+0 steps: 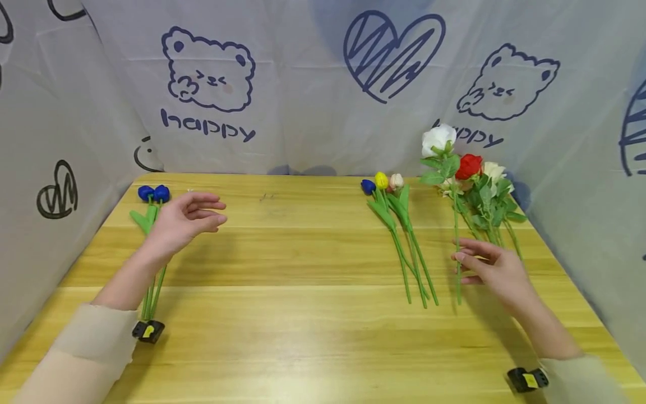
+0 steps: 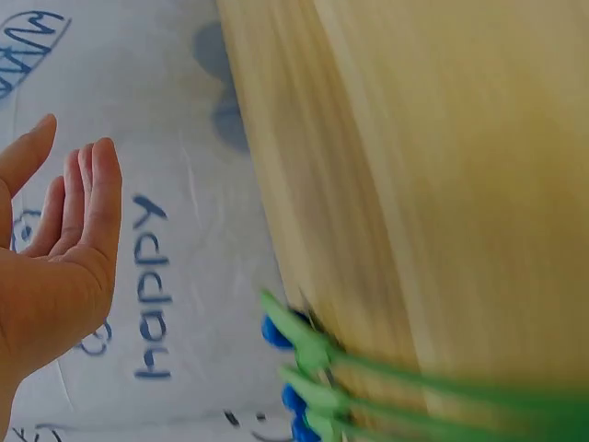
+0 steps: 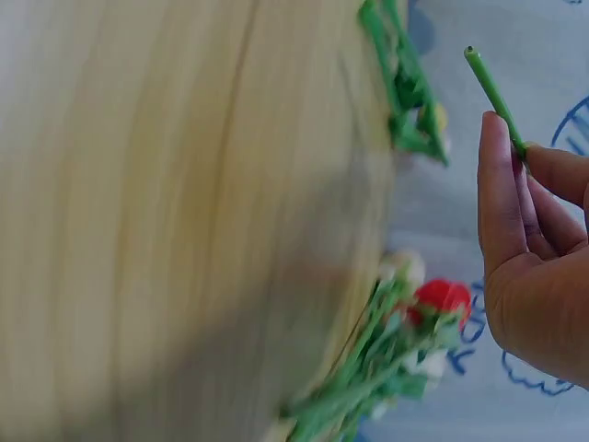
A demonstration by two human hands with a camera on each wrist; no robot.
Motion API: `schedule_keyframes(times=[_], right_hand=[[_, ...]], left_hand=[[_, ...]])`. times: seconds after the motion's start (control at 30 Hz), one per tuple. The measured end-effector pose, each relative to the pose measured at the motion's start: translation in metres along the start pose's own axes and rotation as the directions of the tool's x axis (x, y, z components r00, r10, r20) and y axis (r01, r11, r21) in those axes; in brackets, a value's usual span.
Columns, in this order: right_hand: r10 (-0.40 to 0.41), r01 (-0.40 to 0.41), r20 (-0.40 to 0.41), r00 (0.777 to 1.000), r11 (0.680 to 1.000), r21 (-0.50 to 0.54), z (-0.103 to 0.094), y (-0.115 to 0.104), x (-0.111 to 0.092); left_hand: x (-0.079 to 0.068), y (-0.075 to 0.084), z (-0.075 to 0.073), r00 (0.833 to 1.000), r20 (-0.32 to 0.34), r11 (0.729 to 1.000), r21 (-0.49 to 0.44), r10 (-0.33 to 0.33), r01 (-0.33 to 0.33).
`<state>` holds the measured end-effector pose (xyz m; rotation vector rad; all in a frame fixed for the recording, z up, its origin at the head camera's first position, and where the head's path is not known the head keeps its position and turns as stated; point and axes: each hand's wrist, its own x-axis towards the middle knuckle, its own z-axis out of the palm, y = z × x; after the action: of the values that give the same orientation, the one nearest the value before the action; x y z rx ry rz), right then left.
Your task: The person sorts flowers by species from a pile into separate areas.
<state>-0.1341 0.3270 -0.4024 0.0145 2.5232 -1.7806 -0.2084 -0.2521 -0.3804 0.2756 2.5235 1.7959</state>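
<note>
My right hand [image 1: 497, 272] pinches the green stem of a white rose [image 1: 439, 140] between thumb and fingers, the bloom upright above the hand. In the right wrist view the cut end of the stem [image 3: 492, 87] sticks out past the fingertips. My left hand [image 1: 184, 221] hovers at the left with fingers loosely extended and nothing in them. Below it lie blue tulips [image 1: 153, 193] on the table, partly hidden by the hand and forearm; the left wrist view shows several blue heads [image 2: 279, 331].
Right of centre lie a blue, a yellow and a pale pink tulip [image 1: 396, 181], stems toward me. Beyond the right hand is a pile of roses, one red [image 1: 469, 166] and others cream. A printed cloth [image 1: 303, 112] hangs behind the wooden table [image 1: 282, 336].
</note>
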Motion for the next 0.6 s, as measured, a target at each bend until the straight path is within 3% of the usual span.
schedule_keyframes(times=[0.17, 0.33, 0.47, 0.6], right_hand=[[0.023, -0.024, -0.007, 1.0, 0.984, -0.174, -0.022, 0.013, 0.001], [0.036, -0.039, -0.015, 0.999, 0.947, -0.318, -0.038, 0.026, 0.004], [0.064, -0.069, -0.024, 0.998, 0.936, -0.344, -0.047, 0.033, 0.008], [0.11, -0.118, -0.043, 0.993, 0.94, -0.321, -0.053, 0.037, 0.012]], left_hand=[[-0.01, -0.008, -0.024, 1.0, -0.002, 0.998, 0.053, -0.023, 0.023], [-0.016, -0.017, -0.048, 0.999, -0.024, 0.993, 0.116, -0.03, 0.033], [-0.018, -0.03, -0.07, 0.998, -0.018, 0.977, 0.203, -0.063, 0.066], [-0.021, -0.046, -0.087, 0.991, 0.034, 0.945, 0.307, -0.132, 0.115]])
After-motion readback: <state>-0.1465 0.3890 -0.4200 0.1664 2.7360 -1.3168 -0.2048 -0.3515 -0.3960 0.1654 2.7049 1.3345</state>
